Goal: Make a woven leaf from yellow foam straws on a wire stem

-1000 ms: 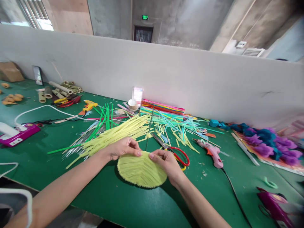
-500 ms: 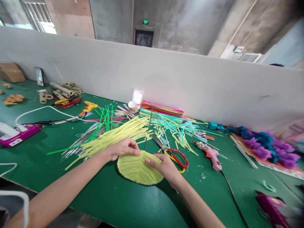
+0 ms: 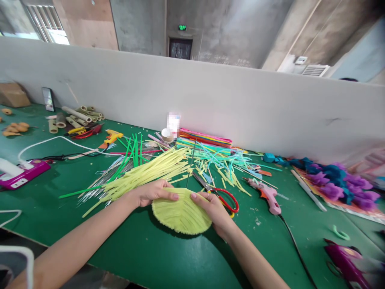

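Note:
Between my two hands is a yellow-green leaf [image 3: 182, 214] made of pipe cleaners laid side by side, with a thin dark wire stem [image 3: 190, 164] rising from its top edge. My left hand [image 3: 159, 192] pinches its upper left edge, thumb on top and fingers underneath. At the upper right, my right hand [image 3: 214, 208] grips it the same way, thumb on the face and the other fingers mostly hidden behind. Red-and-yellow-handled scissors [image 3: 227, 200] lie just beyond my right hand. A bundle of yellow pipe cleaners [image 3: 147, 170] lies behind my left hand.
On the green table [image 3: 126, 245], a pink glue gun [image 3: 269, 196] lies at right, its cord running forward. A yellow glue gun [image 3: 112, 137], bamboo pieces [image 3: 80, 116] and a purple power strip [image 3: 25, 174] are at left. Purple and teal fuzzy pieces [image 3: 333, 182] lie far right. A white partition [image 3: 240, 104] stands behind.
The leaf has shifted slightly right and turned a little. My left thumb now lies flatter across its edge, and my right thumb has moved up closer to the stem.

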`<state>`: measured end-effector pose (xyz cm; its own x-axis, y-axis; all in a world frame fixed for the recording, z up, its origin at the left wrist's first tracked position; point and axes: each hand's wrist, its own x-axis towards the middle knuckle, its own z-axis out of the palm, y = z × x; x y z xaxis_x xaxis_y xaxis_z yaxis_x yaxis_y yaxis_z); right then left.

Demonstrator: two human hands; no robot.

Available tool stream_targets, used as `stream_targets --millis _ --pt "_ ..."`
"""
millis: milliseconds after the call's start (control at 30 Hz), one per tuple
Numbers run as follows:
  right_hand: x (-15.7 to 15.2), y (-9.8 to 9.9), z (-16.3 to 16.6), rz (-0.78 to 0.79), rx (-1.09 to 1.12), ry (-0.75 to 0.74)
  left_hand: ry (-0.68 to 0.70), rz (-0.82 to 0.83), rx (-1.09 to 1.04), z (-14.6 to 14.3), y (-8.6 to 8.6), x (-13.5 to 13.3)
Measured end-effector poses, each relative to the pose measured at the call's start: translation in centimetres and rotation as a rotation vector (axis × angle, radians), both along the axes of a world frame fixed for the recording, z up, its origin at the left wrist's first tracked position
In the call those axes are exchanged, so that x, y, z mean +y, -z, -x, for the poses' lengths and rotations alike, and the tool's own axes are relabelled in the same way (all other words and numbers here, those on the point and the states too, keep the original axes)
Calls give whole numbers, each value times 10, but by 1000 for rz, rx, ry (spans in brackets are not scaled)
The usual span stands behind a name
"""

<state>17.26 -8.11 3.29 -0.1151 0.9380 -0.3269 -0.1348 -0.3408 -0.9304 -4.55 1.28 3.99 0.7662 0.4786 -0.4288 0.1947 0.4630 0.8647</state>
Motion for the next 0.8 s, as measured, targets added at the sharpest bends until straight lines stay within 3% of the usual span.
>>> stream_targets --millis 333,567,800 --pt "-2 -6 1 19 44 -10 32 35 -41 2 4 1" --pt "-2 -7 0 40 -15 19 -58 -19 57 1 1 0" --pt "-2 -5 -4 63 127 -47 30 12 -51 2 2 0"
